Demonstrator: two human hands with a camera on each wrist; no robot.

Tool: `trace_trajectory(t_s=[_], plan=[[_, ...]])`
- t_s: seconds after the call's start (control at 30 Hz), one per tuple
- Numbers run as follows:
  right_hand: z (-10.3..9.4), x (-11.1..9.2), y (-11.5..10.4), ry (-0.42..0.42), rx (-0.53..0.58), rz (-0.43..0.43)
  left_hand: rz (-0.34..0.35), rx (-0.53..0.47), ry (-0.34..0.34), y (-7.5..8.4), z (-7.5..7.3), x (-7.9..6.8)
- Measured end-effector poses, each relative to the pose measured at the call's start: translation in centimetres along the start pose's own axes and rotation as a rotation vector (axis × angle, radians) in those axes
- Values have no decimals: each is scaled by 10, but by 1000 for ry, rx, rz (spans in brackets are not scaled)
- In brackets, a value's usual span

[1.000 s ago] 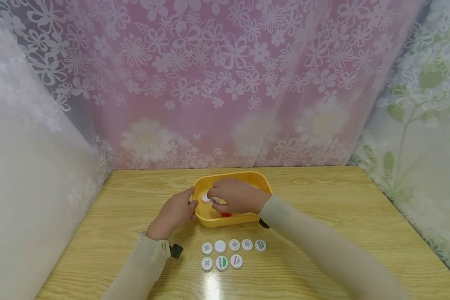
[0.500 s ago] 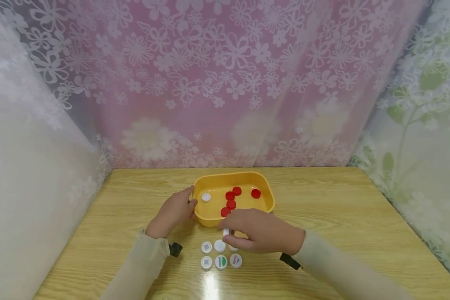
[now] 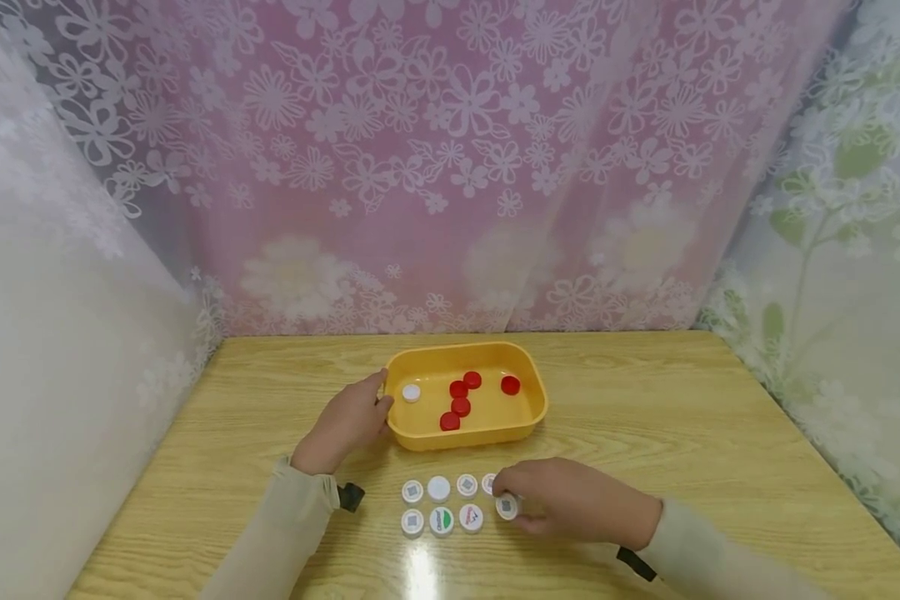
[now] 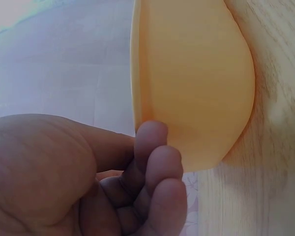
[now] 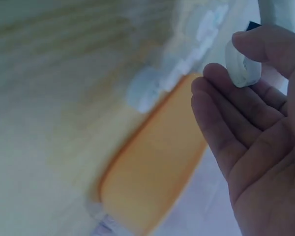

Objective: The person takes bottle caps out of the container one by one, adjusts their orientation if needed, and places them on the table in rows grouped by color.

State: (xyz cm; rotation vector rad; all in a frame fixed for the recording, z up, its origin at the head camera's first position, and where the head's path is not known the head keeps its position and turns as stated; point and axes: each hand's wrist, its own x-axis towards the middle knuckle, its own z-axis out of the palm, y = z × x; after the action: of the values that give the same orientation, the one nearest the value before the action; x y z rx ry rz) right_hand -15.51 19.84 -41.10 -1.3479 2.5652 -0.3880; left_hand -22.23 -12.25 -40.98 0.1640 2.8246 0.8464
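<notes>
My right hand [image 3: 581, 504] pinches a white bottle cap [image 3: 507, 506] with a grey square mark, at the right end of the front row of caps. In the right wrist view that cap [image 5: 243, 66] sits between thumb and fingers. My left hand [image 3: 345, 425] grips the left end of a yellow plastic tray [image 3: 468, 437]. The left wrist view shows thumb and fingertips around the tray's rim. Inside the tray lie several red caps [image 3: 461, 407] and one white cap [image 3: 411, 392]. A back row of white caps [image 3: 438, 489] stands behind the front row [image 3: 441, 521]; my right hand partly covers its right end.
The wooden table [image 3: 682, 417] reaches out on both sides of the tray. A pink flowered curtain [image 3: 435, 167] hangs at its back edge, with pale curtains [image 3: 855, 292] at the sides.
My right hand has come out of the tray with a white cap and moved forward and right to the end of the front row. My left hand has stayed at the tray.
</notes>
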Motion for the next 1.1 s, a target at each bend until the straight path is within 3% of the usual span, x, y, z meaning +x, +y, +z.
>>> trace_trajectory(t_s=[0.07,0.27,0.47,0.77,1.1], plan=[[6,-2,1,3,-12,2,0,4,-1,0,-1,0],[24,-4,0,88,-110,-143,-3,0,-5,-1,-1,2],[26,-2,-5,74,-163,-195,3,13,-3,-2,-1,3],[25,2,-5,30,-230,-151,13,14,0,-2,1,3],[25,0,-6,87,-323,-176,-4,8,8,2,0,-1]])
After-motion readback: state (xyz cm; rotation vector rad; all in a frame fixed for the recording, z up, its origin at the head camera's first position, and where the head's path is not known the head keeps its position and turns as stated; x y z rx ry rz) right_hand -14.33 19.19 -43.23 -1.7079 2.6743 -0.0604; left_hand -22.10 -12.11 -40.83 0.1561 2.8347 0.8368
